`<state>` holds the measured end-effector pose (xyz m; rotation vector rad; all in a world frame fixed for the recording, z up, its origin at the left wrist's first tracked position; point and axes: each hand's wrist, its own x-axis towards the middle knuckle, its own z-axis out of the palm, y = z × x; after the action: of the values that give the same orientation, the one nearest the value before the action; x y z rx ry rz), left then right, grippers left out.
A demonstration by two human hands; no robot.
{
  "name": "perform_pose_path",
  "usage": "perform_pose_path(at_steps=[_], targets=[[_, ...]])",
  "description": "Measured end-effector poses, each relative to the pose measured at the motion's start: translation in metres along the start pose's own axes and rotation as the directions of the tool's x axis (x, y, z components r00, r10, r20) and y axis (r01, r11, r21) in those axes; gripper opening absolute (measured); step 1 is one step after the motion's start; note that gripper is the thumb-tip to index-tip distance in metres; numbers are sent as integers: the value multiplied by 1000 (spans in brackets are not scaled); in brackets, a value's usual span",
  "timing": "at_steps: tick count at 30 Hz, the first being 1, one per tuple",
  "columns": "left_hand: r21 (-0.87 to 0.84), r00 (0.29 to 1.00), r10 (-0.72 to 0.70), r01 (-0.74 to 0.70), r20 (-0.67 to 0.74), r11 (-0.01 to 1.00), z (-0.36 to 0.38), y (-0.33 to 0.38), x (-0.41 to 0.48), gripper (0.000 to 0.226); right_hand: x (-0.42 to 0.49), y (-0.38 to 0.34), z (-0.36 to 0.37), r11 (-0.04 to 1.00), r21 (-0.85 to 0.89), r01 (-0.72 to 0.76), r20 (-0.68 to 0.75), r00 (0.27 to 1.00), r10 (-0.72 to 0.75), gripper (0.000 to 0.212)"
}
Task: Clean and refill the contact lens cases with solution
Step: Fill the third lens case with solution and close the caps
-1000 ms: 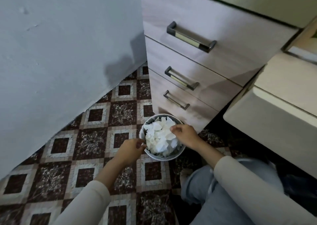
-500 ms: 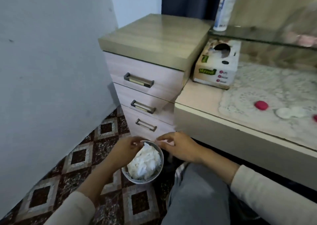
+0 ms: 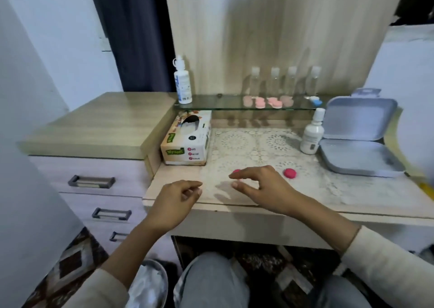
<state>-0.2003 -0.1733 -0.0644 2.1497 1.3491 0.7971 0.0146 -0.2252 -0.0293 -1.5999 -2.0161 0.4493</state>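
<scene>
My right hand (image 3: 260,185) hovers over the lace mat (image 3: 256,148) with fingers loosely curled and holds nothing; it hides the white case base beneath it. A pink cap (image 3: 290,173) lies just right of it, and another pink cap (image 3: 236,171) peeks out behind its fingertips. My left hand (image 3: 175,202) hangs loosely curled and empty over the desk's front left corner. A solution bottle (image 3: 311,135) stands at the mat's back right. Another bottle (image 3: 182,82) and several pink lens cases (image 3: 267,101) sit on the glass shelf (image 3: 211,102).
A tissue box (image 3: 187,141) stands at the desk's left. An open grey box (image 3: 357,141) lies at the right. Several clear small bottles (image 3: 284,80) line the shelf. A drawer unit (image 3: 94,143) stands left, and a bin of used tissues (image 3: 150,284) sits on the floor.
Both hands left the tissue bin on the floor and rose to the desk. The view lifted from the floor to the desktop.
</scene>
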Motion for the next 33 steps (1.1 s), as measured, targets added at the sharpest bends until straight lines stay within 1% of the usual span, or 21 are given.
perform_pose_path(at_steps=[3,8,11,15,17,19,22,24,25,29,33], targets=[[29,997,75,-76,31,997,18,14,22,25,-10,30,-23,992,-76,-103,-88,991,96,34],[108,991,95,-105,91,989,45,19,52,34,-25,74,-38,951,-177,-252,-219,952,212,37],[128,989,111,-123,94,984,58,19,63,38,-31,94,-38,938,-159,-309,-284,924,257,39],[100,985,133,-144,113,985,71,25,76,46,-35,107,-34,927,-155,-342,-296,911,286,41],[95,980,148,-161,133,982,78,27,82,49,-35,110,-35,929,-121,-351,-334,895,295,41],[104,974,175,-191,145,976,84,27,87,49,-31,112,-41,926,-45,-375,-435,842,320,36],[119,966,206,-225,154,967,89,27,97,47,-16,119,-56,892,-13,-451,-587,726,358,31],[121,961,221,-242,166,963,91,26,103,46,-4,127,-67,863,31,-504,-634,658,407,33],[119,959,224,-246,174,962,92,25,105,45,1,132,-71,847,52,-529,-633,638,438,37],[104,956,234,-254,177,961,94,22,107,45,20,147,-79,799,53,-598,-623,606,495,52],[111,954,241,-264,180,958,95,19,106,46,32,153,-80,779,51,-625,-626,588,512,56]])
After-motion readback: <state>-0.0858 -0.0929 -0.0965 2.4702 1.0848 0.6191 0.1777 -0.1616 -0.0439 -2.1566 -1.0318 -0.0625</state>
